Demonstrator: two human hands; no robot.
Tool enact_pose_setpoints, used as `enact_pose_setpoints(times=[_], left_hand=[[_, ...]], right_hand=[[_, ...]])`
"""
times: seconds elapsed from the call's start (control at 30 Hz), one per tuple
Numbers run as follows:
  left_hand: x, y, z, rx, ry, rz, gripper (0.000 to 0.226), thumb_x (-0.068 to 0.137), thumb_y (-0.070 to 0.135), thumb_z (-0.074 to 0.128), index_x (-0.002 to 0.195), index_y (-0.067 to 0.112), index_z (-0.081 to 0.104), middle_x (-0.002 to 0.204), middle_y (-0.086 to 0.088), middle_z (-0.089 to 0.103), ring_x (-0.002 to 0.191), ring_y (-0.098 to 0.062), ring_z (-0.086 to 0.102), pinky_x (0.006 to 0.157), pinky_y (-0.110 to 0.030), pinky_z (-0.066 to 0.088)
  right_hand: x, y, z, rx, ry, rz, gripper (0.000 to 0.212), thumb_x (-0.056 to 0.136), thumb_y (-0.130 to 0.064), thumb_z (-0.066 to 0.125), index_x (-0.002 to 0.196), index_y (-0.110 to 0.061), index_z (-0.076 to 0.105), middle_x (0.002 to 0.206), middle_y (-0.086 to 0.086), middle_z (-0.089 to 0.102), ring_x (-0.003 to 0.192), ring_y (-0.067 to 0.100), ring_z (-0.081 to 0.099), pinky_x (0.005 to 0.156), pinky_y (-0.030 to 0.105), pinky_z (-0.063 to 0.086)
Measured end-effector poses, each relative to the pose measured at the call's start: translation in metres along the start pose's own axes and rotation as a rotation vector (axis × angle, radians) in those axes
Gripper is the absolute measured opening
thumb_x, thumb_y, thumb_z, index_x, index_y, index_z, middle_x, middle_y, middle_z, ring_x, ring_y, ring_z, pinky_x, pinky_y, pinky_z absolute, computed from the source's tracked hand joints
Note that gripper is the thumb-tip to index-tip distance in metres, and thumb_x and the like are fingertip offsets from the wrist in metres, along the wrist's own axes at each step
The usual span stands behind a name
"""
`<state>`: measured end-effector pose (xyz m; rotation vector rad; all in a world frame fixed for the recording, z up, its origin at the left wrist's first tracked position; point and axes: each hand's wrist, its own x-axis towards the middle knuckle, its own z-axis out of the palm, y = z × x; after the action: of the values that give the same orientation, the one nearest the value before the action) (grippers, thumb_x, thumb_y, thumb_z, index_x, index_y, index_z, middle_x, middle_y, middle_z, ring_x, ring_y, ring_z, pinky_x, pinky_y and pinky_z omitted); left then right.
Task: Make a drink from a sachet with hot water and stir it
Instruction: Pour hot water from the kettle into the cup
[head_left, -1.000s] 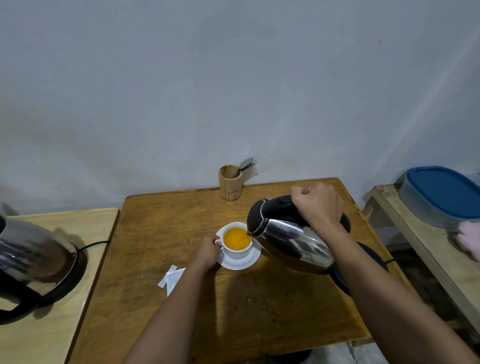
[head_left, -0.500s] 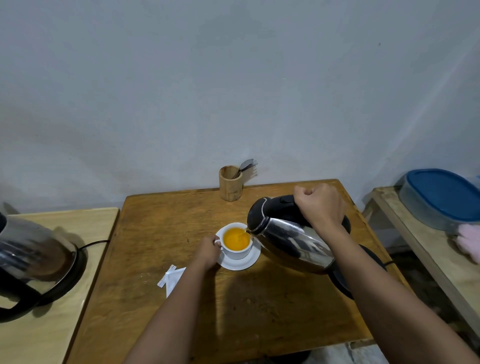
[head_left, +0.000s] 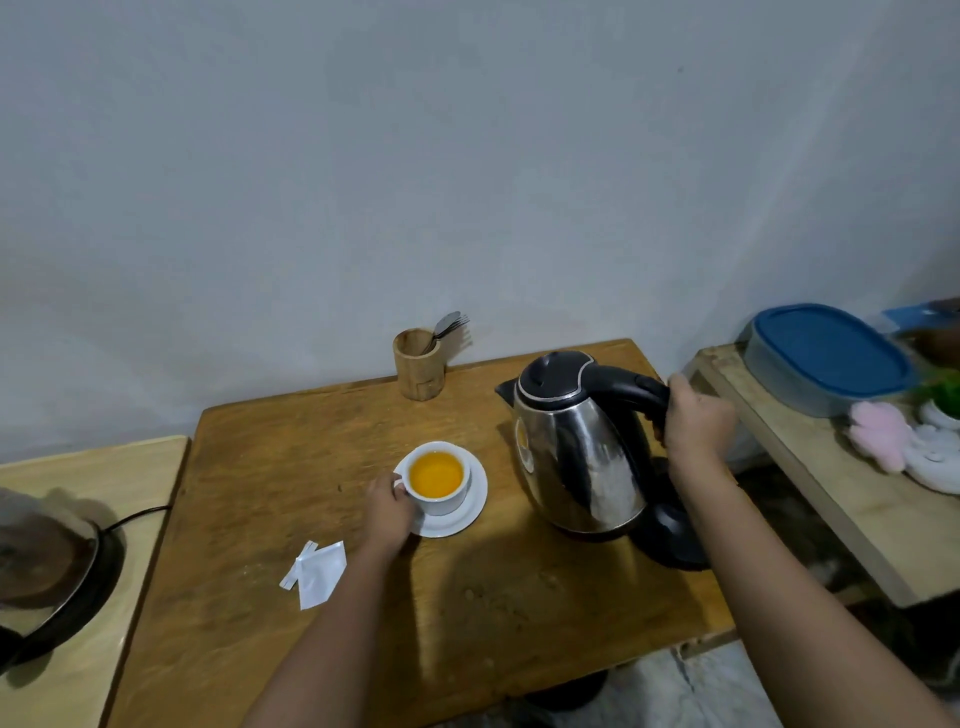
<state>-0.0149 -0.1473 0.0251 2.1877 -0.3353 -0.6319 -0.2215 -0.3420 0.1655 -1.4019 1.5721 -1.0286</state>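
Observation:
A white cup (head_left: 441, 492) full of orange drink stands on a white saucer (head_left: 470, 512) in the middle of the wooden table (head_left: 322, 452). My left hand (head_left: 388, 509) holds the cup at its handle on the left side. The steel kettle (head_left: 576, 457) with a black lid stands upright on its black base (head_left: 675, 535) to the right of the cup. My right hand (head_left: 696, 423) grips the kettle's black handle. A torn white sachet (head_left: 318, 571) lies flat on the table, left of my left forearm.
A wooden holder (head_left: 418, 364) with spoons and forks stands at the table's back edge by the wall. A second kettle (head_left: 47, 566) with a cord sits on the side table at left. On the right bench are a blue-lidded container (head_left: 826, 358) and soft pink and white items (head_left: 883, 434).
The kettle was tilted over the cup, pouring; now it is upright on its base to the right. My left hand stays on the cup. My view shifted a little.

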Motion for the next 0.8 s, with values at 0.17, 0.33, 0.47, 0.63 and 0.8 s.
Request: enact_pose_setpoints(times=[0.17, 0.33, 0.47, 0.63, 0.8], left_hand=[[0.001, -0.002, 0.004, -0.037, 0.013, -0.023, 0.032, 0.098, 0.017, 0.037, 0.121, 0.003, 0.053, 0.13, -0.02, 0.051, 0.115, -0.033, 0.053, 0.099, -0.047, 0.045], [0.001, -0.003, 0.007, -0.073, 0.056, -0.051, 0.032, 0.096, 0.017, 0.039, 0.121, 0.002, 0.053, 0.129, -0.021, 0.051, 0.114, -0.035, 0.052, 0.095, -0.047, 0.044], [0.0, -0.003, 0.01, -0.079, 0.076, -0.043, 0.03, 0.095, 0.016, 0.04, 0.116, 0.0, 0.054, 0.125, -0.022, 0.053, 0.111, -0.037, 0.053, 0.094, -0.049, 0.044], [0.0, -0.004, 0.011, -0.079, 0.085, -0.025, 0.029, 0.096, 0.014, 0.038, 0.114, -0.001, 0.055, 0.123, -0.023, 0.053, 0.11, -0.038, 0.052, 0.094, -0.048, 0.043], [-0.002, -0.001, 0.014, -0.187, 0.105, -0.085, 0.029, 0.094, 0.012, 0.04, 0.116, 0.0, 0.054, 0.124, -0.023, 0.054, 0.113, -0.037, 0.052, 0.094, -0.047, 0.044]], right_hand=[[0.003, 0.008, -0.027, 0.215, 0.154, 0.127, 0.038, 0.086, -0.026, 0.052, 0.05, -0.015, 0.048, 0.052, 0.002, 0.046, 0.049, 0.016, 0.042, 0.053, 0.03, 0.034], [0.005, 0.022, -0.047, 0.37, 0.261, 0.197, 0.032, 0.083, -0.024, 0.052, 0.052, -0.016, 0.048, 0.053, 0.001, 0.047, 0.049, 0.016, 0.043, 0.049, 0.03, 0.033], [0.008, 0.034, -0.061, 0.382, 0.344, 0.219, 0.033, 0.083, -0.023, 0.05, 0.05, -0.017, 0.046, 0.053, -0.001, 0.044, 0.048, 0.013, 0.04, 0.049, 0.028, 0.031], [0.016, 0.046, -0.074, 0.411, 0.43, 0.29, 0.033, 0.079, -0.025, 0.051, 0.048, -0.017, 0.044, 0.051, -0.003, 0.043, 0.046, 0.012, 0.038, 0.05, 0.029, 0.032], [0.019, 0.062, -0.081, 0.459, 0.46, 0.29, 0.031, 0.08, -0.021, 0.052, 0.05, -0.017, 0.045, 0.054, -0.003, 0.044, 0.048, 0.01, 0.04, 0.05, 0.027, 0.033]])
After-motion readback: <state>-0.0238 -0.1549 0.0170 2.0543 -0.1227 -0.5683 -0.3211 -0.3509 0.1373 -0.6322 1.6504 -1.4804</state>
